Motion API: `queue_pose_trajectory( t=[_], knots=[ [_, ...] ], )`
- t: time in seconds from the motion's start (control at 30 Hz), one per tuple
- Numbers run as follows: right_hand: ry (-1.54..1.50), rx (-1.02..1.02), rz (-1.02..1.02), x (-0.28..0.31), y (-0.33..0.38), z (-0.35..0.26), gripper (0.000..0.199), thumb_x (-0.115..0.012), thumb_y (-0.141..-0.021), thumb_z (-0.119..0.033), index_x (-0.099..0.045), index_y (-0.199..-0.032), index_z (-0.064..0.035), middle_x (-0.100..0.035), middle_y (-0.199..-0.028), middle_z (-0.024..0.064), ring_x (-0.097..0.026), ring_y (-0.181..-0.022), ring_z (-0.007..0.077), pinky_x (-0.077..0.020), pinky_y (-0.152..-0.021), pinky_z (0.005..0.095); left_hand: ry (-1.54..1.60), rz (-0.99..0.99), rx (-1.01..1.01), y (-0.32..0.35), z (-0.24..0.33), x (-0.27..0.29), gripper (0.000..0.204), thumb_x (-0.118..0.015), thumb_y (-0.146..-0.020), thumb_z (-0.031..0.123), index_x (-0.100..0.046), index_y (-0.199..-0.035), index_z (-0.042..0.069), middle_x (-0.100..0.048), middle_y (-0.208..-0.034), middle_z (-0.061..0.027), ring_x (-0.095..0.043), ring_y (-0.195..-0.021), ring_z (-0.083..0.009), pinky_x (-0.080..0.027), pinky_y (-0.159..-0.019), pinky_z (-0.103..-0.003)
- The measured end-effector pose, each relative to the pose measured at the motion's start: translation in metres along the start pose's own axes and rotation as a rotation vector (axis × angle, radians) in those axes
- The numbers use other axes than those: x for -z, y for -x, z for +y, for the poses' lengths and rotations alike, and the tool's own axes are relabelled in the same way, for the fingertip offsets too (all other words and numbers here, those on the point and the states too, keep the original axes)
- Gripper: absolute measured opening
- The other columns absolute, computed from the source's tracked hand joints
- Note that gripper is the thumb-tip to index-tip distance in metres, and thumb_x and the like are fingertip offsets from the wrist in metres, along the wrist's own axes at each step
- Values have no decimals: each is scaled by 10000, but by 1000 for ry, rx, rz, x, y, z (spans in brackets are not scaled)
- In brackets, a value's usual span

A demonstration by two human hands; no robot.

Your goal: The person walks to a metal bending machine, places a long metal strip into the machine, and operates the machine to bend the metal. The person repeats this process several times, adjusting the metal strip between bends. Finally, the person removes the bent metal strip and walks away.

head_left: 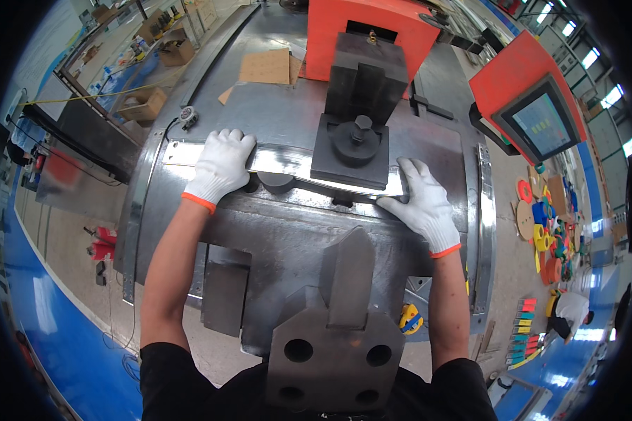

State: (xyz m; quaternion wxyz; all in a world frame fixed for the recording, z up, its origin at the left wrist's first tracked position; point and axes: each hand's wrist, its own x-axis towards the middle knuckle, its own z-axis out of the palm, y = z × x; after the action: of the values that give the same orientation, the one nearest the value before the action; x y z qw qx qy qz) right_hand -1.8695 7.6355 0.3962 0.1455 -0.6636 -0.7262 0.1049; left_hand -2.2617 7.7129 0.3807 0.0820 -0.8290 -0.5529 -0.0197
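Note:
A long, shiny flat metal bar (285,158) lies across the steel machine table (260,231), passing under the dark block of a press head (361,91). My left hand (221,161), in a white knitted glove with an orange cuff, grips the bar near its left end, fingers together over the far edge. At the right end my right hand (427,203), gloved alike, holds the bar with its thumb at the near edge and fingers beyond. Below the bar stands a dark round post (277,183), partly covered. A large bolt (361,129) tops the press block.
Nearest me rises a heavy dark steel block (336,351) with several holes. An orange-framed touch screen (541,121) is at the right. Cardboard sheets (265,66) lie at the back, near an orange housing (323,42). A yellow tape measure (411,319) sits low right; another person (572,309) is farther off.

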Motion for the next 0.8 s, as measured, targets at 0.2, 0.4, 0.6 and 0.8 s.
queue_pose_trajectory(
  t=[0.2, 0.4, 0.6, 0.8],
  knots=[
    [10, 17, 25, 0, 0, 1, 877, -884, -750, -500, -555, -1467, -118, -579, -1474, 164, -617, -1288, 403, -534, -1078, 473, 10, 34, -8, 1, -2, -6, 518, -704, -732, 82, -666, -1248, 72, -673, -1073, -169, -640, -1099, -368, -474, -995, -456],
    [17, 18, 5, 2, -1, 2, 900, -876, -759, -510, -534, -1485, -102, -578, -1466, 181, -616, -1280, 420, -530, -1080, 484, 3, 31, 2, 1, 3, -2, 504, -701, -733, 75, -662, -1236, 73, -668, -1061, -168, -638, -1097, -372, -477, -982, -471],
    [-2, 39, 4, 0, 0, 2, 904, -849, -781, -557, -540, -1492, -91, -565, -1489, 204, -598, -1312, 427, -513, -1106, 478, 1, 60, -14, 4, -1, -5, 515, -711, -731, 74, -656, -1243, 74, -670, -1066, -167, -643, -1082, -370, -477, -977, -476],
    [106, 91, 57, -1, -9, 4, 901, -805, -834, -595, -518, -1521, -88, -567, -1490, 237, -510, -1402, 470, -429, -1167, 554, -19, 30, -33, 1, 1, 0, 526, -715, -724, 71, -642, -1245, 70, -671, -1050, -168, -649, -1063, -370, -486, -960, -464]
  ],
)
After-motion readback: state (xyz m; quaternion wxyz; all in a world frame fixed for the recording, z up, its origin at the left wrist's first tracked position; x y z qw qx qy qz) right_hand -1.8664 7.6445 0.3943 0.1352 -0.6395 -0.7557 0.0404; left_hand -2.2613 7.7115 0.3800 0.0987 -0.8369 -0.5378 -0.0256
